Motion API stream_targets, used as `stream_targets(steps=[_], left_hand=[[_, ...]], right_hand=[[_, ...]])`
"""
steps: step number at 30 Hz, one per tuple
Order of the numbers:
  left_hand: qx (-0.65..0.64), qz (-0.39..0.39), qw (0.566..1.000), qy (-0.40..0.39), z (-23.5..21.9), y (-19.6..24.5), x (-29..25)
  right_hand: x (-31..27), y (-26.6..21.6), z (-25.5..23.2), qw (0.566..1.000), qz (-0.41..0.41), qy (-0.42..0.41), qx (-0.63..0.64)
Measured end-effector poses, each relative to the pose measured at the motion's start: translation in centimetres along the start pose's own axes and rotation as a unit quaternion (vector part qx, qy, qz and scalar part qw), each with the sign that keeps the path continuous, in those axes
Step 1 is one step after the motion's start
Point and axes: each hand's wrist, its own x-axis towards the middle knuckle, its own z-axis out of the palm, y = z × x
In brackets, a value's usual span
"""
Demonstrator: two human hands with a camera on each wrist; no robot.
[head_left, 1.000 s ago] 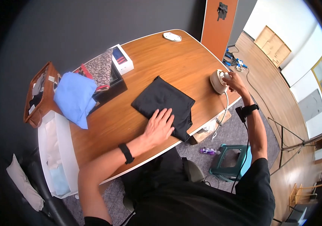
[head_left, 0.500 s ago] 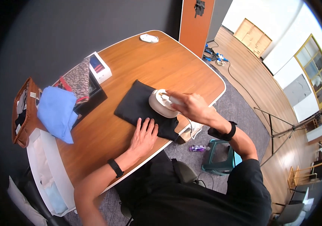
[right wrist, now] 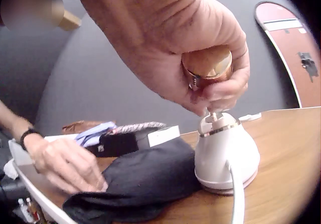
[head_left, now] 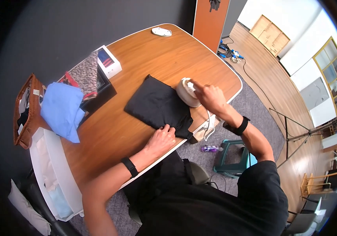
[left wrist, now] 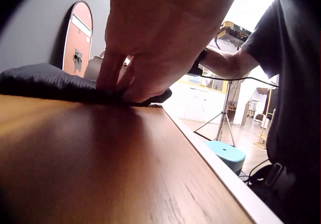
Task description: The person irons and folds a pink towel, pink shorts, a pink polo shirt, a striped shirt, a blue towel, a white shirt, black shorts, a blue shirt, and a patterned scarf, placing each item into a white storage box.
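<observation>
Folded black cloth (head_left: 156, 100) lies on the wooden table (head_left: 176, 47) near its front edge. My left hand (head_left: 161, 141) pinches the cloth's near edge, fingers bent; in the left wrist view, fingertips (left wrist: 113, 86) and thumb meet the dark fabric (left wrist: 45, 81). My right hand (head_left: 212, 98) grips the handle of a white iron (head_left: 188, 93) at the cloth's right side. In the right wrist view my curled right fingers (right wrist: 228, 91) wrap the handle, and the iron's body (right wrist: 225, 156) is upright beside the cloth (right wrist: 150, 176). Whether its base touches the cloth is unclear.
At the left are a brown basket (head_left: 34, 94), blue cloth (head_left: 62, 106), a patterned cloth (head_left: 86, 76) on a dark box and a white box (head_left: 109, 63). A white item (head_left: 161, 32) lies at the back. The iron's cord (head_left: 208, 122) hangs over the front edge near a stool (head_left: 231, 167).
The iron, held in my right hand, came left from the table's right side onto the cloth, then shifted right to its side. My left fingers went from flat on the cloth to bent at its edge.
</observation>
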Motion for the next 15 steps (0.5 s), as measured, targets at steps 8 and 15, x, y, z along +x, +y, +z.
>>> stream_targets(steps=[8, 15], left_hand=[[-0.002, -0.046, 0.998, 0.047, 1.0, 0.7, -0.9], [0.112, -0.146, 0.983, -0.022, 1.8, 0.8, 1.7]], right_hand=[[-1.9, 2.3, -3.3, 0.991, 0.044, 0.084, 0.093], [-3.3, -0.1, -5.2, 0.992, 0.037, 0.048, 0.112]])
